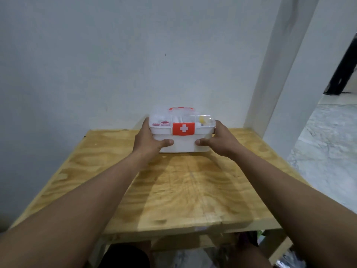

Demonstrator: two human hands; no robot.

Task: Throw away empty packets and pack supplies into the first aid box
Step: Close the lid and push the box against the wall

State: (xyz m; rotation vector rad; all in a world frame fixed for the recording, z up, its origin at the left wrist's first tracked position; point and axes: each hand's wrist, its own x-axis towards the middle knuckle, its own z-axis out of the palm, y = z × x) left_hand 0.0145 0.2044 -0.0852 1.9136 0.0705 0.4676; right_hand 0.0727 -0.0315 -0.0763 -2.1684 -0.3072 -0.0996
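The box (182, 135) hides the fingers of both hands behind its ends, so only the 2 thumbs show on its front. Its contents blur behind the clear lid (181, 118) into pink and yellow shapes too faint to name. Dim clutter (249, 248) under the table (183, 190) is cut off by the bottom edge.

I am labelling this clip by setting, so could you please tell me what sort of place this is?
Probably a room in a home, not a workshop: a bare plywood table pushed against a plain white wall, a marble-patterned tiled floor beside it, and a closed first aid box held between both hands.
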